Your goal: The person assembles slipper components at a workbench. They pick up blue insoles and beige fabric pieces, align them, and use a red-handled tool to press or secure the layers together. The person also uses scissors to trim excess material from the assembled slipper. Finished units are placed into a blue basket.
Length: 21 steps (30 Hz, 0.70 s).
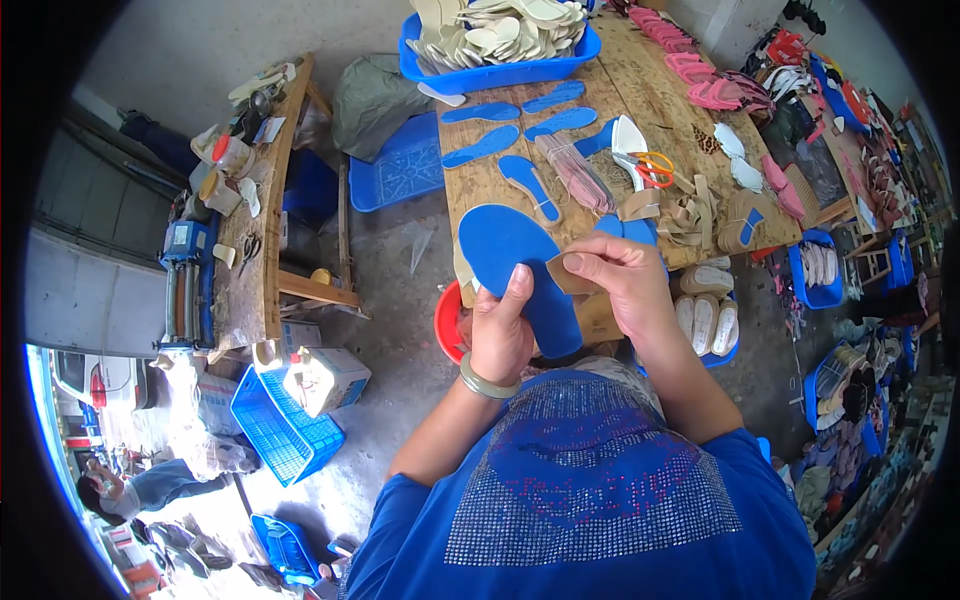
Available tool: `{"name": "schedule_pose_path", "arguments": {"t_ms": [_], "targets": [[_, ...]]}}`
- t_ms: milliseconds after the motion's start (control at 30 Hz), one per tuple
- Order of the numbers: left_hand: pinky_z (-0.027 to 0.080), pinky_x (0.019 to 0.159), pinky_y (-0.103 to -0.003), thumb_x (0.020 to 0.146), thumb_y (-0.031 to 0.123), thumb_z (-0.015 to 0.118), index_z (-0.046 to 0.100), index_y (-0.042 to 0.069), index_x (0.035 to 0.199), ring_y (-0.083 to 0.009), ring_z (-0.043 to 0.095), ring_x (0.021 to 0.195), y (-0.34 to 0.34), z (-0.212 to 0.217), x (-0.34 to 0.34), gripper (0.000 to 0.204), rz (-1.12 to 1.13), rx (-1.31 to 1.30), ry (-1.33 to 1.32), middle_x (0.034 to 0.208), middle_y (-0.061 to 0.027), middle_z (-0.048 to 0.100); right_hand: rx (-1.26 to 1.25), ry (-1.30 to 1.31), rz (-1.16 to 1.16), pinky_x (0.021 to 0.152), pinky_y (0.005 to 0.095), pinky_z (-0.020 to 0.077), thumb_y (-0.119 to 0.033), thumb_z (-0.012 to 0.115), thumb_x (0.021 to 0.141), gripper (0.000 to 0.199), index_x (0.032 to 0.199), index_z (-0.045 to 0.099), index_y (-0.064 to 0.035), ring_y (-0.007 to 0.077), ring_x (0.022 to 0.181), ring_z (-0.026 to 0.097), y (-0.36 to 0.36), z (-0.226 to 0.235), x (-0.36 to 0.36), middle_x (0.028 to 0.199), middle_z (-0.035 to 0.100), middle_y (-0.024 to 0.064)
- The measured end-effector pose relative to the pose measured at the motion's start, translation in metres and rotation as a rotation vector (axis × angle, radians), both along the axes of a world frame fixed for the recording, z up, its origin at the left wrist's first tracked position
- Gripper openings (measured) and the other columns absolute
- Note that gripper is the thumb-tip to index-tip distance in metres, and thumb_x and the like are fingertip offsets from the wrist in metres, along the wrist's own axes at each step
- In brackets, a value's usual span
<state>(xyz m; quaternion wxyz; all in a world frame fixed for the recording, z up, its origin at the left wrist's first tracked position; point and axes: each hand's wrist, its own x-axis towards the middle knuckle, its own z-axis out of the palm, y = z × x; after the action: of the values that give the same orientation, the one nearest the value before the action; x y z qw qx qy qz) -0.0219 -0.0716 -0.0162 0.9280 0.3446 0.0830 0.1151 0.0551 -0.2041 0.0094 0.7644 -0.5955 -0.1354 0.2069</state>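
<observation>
A blue shoe insole is held up in front of me, its broad end toward the table. My left hand, with a pale bangle on the wrist, grips its left edge, thumb on the blue face. Between the thumb and fingers of my right hand is a small tan strip, which meets the insole's right edge. Whether it sticks to the insole I cannot tell. Beyond my hands, several blue insoles lie on the wooden table, beside a bundle of pinkish strips.
Orange-handled scissors and tan strips lie on the table. A blue tub of pale insoles stands at its far end. Below the near edge are a red basin and pale shoes. A wooden bench stands left.
</observation>
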Motion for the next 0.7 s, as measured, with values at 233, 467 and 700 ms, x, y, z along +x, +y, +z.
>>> {"name": "schedule_pose_path", "arguments": {"t_ms": [233, 467, 700], "targets": [[0.046, 0.092, -0.037, 0.093, 0.022, 0.057, 0.054, 0.006, 0.116, -0.0181, 0.058, 0.104, 0.009, -0.012, -0.014, 0.028, -0.031, 0.058, -0.015, 0.111, -0.0063, 0.061, -0.037, 0.07, 0.118, 0.063, 0.0192, 0.0463, -0.008, 0.069, 0.083, 0.014, 0.091, 0.068, 0.003, 0.0065, 0.073, 0.059, -0.001, 0.002, -0.006, 0.084, 0.066, 0.002], [0.043, 0.09, -0.036, 0.088, 0.029, 0.065, 0.056, 0.003, 0.106, -0.0195, 0.056, 0.099, 0.017, -0.036, -0.047, 0.033, -0.052, 0.102, -0.034, 0.102, -0.0065, 0.059, -0.055, 0.187, 0.335, 0.066, 0.0213, 0.0461, -0.001, 0.067, 0.081, 0.008, 0.088, 0.067, 0.0035, 0.0093, 0.074, 0.059, -0.001, -0.005, -0.022, 0.084, 0.063, 0.0033], [0.043, 0.088, -0.035, 0.088, 0.031, 0.064, 0.056, 0.004, 0.105, -0.0184, 0.055, 0.096, 0.021, -0.038, -0.052, 0.033, -0.004, 0.063, 0.02, 0.098, -0.005, 0.057, -0.047, 0.216, 0.4, 0.068, 0.0227, 0.0463, -0.002, 0.068, 0.081, 0.008, 0.085, 0.067, 0.0042, 0.0106, 0.075, 0.059, 0.014, -0.005, -0.016, 0.083, 0.061, 0.0038]]}}
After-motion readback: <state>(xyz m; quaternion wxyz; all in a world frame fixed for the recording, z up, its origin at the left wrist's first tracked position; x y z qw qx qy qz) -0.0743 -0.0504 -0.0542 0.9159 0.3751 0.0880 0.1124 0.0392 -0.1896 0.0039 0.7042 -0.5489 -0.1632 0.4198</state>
